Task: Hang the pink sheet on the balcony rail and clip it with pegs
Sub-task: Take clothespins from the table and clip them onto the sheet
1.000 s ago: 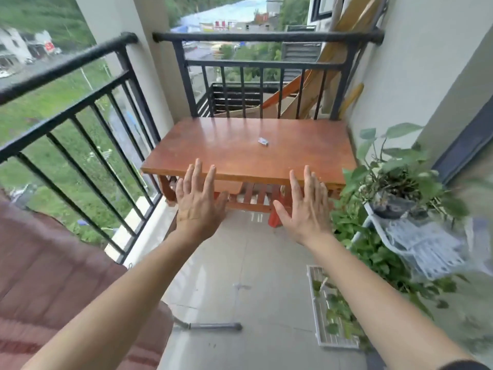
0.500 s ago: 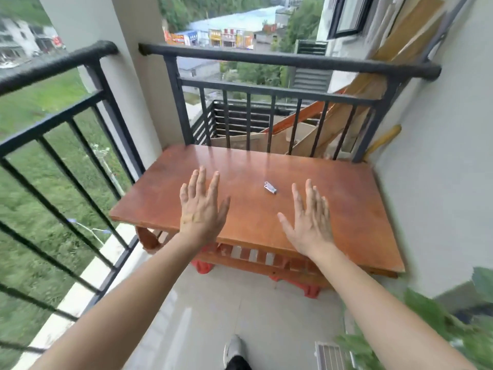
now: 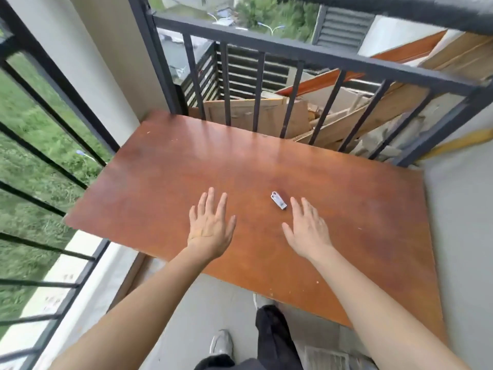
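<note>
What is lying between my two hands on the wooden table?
Head view: a small silver metal piece by the right hand; otherwise bare tabletop to the left hand.

I see 1 brown wooden table point(image 3: 346, 209) standing on the grey floor point(image 3: 213, 303). Behind it lie cardboard sheets point(image 3: 240, 113) and leaning planks point(image 3: 400, 102). Grass point(image 3: 24, 116) shows far left.

my view rn: brown wood table point(image 3: 346, 209) on grey floor point(image 3: 213, 303), white pillar point(image 3: 88, 76) on left, planks point(image 3: 394, 102) behind it, plain daylight
</note>
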Demonstrator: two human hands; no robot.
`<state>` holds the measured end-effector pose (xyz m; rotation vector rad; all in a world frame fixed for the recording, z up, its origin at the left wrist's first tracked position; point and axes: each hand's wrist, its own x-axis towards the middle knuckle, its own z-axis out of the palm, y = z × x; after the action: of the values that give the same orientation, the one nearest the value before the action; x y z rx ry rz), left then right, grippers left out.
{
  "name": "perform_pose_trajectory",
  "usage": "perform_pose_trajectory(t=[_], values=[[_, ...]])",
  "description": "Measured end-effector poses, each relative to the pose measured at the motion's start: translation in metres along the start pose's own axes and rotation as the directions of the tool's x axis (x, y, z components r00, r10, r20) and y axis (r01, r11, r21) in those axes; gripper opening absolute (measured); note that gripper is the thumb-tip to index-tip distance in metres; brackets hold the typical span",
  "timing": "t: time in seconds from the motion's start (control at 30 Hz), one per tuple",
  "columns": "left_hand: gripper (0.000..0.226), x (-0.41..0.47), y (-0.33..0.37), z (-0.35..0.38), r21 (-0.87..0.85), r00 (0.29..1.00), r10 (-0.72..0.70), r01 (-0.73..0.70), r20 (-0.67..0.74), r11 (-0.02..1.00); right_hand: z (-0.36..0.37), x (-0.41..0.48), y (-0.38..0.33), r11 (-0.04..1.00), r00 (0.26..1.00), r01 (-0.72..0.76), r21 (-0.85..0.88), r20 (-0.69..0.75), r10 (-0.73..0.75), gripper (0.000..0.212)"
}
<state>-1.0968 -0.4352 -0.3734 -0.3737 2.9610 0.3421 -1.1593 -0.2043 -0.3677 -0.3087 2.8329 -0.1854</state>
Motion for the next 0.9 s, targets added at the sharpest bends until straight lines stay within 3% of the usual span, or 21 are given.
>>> perform_pose_trajectory(t=[0.1, 0.2, 0.33, 0.4, 0.5, 0.57, 0.67, 0.73, 0.9], values=[[0.065, 0.017, -0.003, 0.042, -0.083, 0.969, -0.173, 0.189, 0.176, 0.978, 0.019, 0.059, 0.008, 0.996, 0.989, -0.031, 0.085, 0.146, 0.018, 0.08], [0.065, 0.026, -0.016, 0.08, -0.058, 0.896, -0.274, 0.312, 0.35, 0.948, 0.043, 0.111, 0.014, 0.991, 0.971, -0.066, 0.112, 0.235, 0.038, 0.081], [0.065, 0.018, -0.026, 0.119, -0.028, 0.745, -0.363, 0.455, 0.56, 0.89, 0.074, 0.148, 0.021, 0.995, 0.952, 0.014, 0.098, 0.303, -0.044, 0.068], [0.065, 0.01, -0.026, 0.128, -0.005, 0.718, -0.371, 0.462, 0.589, 0.887, 0.084, 0.153, 0.023, 0.989, 0.952, 0.071, 0.127, 0.287, -0.105, 0.057], [0.064, 0.005, -0.024, 0.129, 0.001, 0.705, -0.374, 0.468, 0.602, 0.884, 0.091, 0.155, 0.025, 0.989, 0.972, 0.093, 0.116, 0.202, -0.115, 0.034], [0.063, 0.005, -0.023, 0.124, -0.024, 0.693, -0.382, 0.499, 0.611, 0.866, 0.09, 0.158, 0.025, 0.988, 0.962, 0.091, 0.122, 0.246, -0.119, 0.028], [0.063, 0.003, -0.026, 0.109, -0.071, 0.687, -0.447, 0.585, 0.574, 0.808, 0.077, 0.165, 0.013, 0.982, 0.923, 0.095, 0.165, 0.355, -0.15, 0.052], [0.063, -0.003, -0.027, 0.095, -0.125, 0.694, -0.509, 0.645, 0.508, 0.754, 0.069, 0.165, -0.005, 0.97, 0.888, 0.144, 0.195, 0.408, -0.214, 0.065], [0.061, -0.04, -0.039, 0.044, -0.255, 0.72, -0.661, 0.694, 0.211, 0.674, 0.053, 0.143, -0.097, 0.848, 0.777, 0.411, 0.334, 0.358, -0.518, 0.034]])
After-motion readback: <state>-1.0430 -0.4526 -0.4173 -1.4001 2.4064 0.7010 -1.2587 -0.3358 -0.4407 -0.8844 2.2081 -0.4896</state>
